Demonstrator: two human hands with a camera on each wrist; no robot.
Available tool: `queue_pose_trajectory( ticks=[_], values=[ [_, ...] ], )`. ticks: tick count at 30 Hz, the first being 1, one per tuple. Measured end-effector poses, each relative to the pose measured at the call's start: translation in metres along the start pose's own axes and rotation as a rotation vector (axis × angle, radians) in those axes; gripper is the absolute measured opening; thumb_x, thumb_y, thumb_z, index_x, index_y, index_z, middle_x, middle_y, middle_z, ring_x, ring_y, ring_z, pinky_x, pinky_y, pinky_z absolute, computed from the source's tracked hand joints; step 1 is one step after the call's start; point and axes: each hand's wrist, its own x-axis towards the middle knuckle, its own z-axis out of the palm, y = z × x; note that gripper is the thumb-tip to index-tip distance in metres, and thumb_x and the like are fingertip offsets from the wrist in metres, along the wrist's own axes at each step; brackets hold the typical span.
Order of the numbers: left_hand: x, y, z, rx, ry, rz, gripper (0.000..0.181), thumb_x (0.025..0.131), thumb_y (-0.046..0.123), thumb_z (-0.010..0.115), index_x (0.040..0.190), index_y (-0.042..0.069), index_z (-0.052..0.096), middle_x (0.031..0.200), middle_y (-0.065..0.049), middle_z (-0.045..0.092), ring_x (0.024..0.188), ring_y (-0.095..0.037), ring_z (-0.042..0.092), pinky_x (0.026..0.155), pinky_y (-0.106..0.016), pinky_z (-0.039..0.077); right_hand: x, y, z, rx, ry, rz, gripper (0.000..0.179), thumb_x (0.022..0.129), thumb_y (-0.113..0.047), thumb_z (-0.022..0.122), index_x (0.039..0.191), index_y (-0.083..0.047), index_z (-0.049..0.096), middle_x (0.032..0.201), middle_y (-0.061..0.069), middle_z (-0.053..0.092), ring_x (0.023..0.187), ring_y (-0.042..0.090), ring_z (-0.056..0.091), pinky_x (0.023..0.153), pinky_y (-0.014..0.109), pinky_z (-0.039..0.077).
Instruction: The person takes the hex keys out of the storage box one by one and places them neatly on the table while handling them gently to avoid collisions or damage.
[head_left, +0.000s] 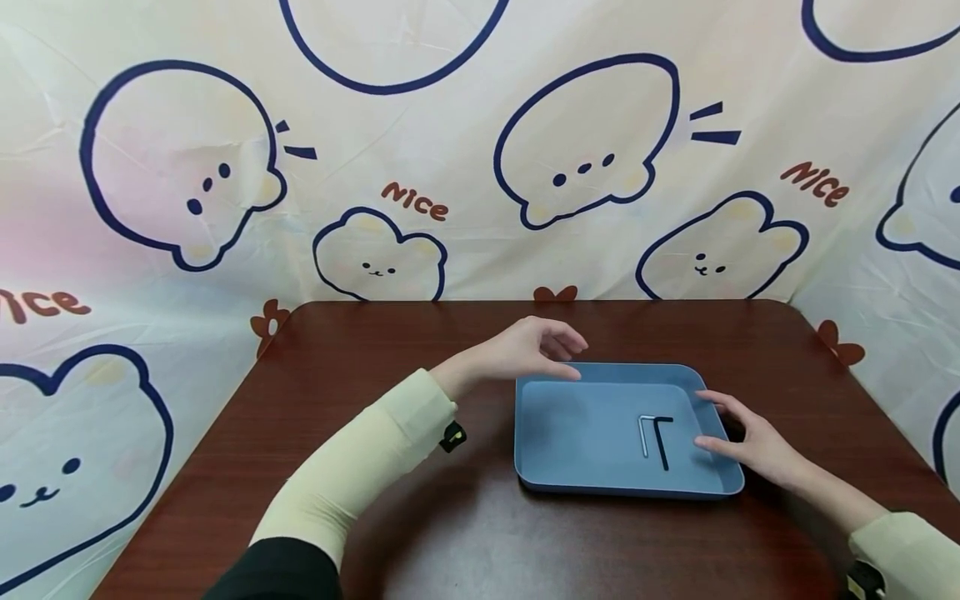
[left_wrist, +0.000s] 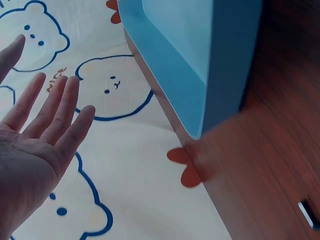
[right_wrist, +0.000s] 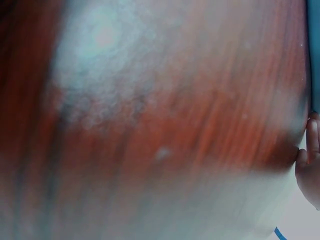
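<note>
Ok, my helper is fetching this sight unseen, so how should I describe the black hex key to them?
On the brown table sits a shallow blue tray. Inside it, slightly right of centre, lies an L-shaped silver hex key. Just to its right is the black hex key, same shape but longer and darker.

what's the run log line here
left hand: open, apart from blue tray; right hand: at tray's right rim; black hex key, silver hex key: in tray

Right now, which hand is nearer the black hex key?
The right hand is just right of the black hex key; the left hand is farther, near the far left corner of the blue tray.
</note>
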Motion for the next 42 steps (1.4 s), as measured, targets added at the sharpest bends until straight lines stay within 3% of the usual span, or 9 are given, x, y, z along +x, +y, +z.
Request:
queue_pose_trajectory(
  ticks=[6, 16, 22, 29, 35, 42],
  values=[
    [0.019, 0.005, 0.017, 0.033, -0.016, -0.011, 0.042, 0.083, 0.022, 0.079, 0.120, 0.008, 0.065, 0.115, -0.002, 0.065, 0.101, -0.013, 0.063, 0.083, -0.020, 0.049, 0.000, 0.000, 0.000, -0.004, -0.004, 0.012, 0.070, 0.089, -0.013, 0.070, 0.146, -0.001, 0.031, 0.136, 0.034, 0.035, 0.117, 0.051, 0.037, 0.085, 0.070, 0.038],
    [0.041, 0.002, 0.052, 0.184, -0.048, -0.038, 0.043, 0.083, 0.029, 0.079, 0.120, 0.013, 0.065, 0.114, 0.003, 0.064, 0.100, -0.011, 0.062, 0.079, -0.016, 0.046, -0.001, -0.001, 0.001, -0.003, -0.009, 0.020, 0.070, 0.090, -0.014, 0.070, 0.146, -0.001, 0.030, 0.140, 0.034, 0.032, 0.119, 0.051, 0.036, 0.086, 0.072, 0.036],
    [0.058, 0.007, 0.067, 0.170, -0.068, -0.078, 0.047, 0.083, 0.033, 0.079, 0.124, 0.014, 0.064, 0.114, 0.000, 0.064, 0.090, -0.002, 0.060, 0.074, -0.015, 0.047, -0.001, -0.002, 0.001, 0.006, -0.016, 0.038, 0.070, 0.090, -0.018, 0.070, 0.146, -0.002, 0.030, 0.140, 0.035, 0.032, 0.119, 0.052, 0.035, 0.087, 0.073, 0.035],
    [0.071, 0.016, 0.078, 0.109, -0.057, -0.112, 0.046, 0.081, 0.029, 0.080, 0.122, 0.015, 0.064, 0.115, -0.002, 0.064, 0.089, -0.003, 0.060, 0.071, -0.014, 0.046, 0.001, -0.002, 0.000, -0.004, -0.017, 0.042, 0.071, 0.091, -0.018, 0.069, 0.146, -0.002, 0.029, 0.138, 0.035, 0.034, 0.118, 0.052, 0.037, 0.086, 0.073, 0.034],
    [0.080, 0.006, 0.090, 0.065, -0.013, -0.158, 0.044, 0.081, 0.024, 0.081, 0.121, 0.011, 0.067, 0.116, -0.005, 0.065, 0.087, -0.004, 0.059, 0.071, -0.016, 0.046, 0.001, -0.002, 0.001, -0.018, -0.018, 0.051, 0.071, 0.091, -0.017, 0.070, 0.146, -0.001, 0.029, 0.137, 0.036, 0.034, 0.117, 0.052, 0.037, 0.086, 0.073, 0.035],
    [0.084, -0.012, 0.101, 0.134, -0.008, -0.185, 0.034, 0.082, 0.022, 0.080, 0.114, 0.014, 0.071, 0.107, 0.002, 0.066, 0.085, -0.002, 0.058, 0.070, -0.015, 0.045, 0.000, -0.001, 0.002, -0.025, -0.010, 0.043, 0.070, 0.090, -0.015, 0.070, 0.146, -0.001, 0.030, 0.137, 0.035, 0.035, 0.117, 0.050, 0.039, 0.086, 0.072, 0.037]
  ],
)
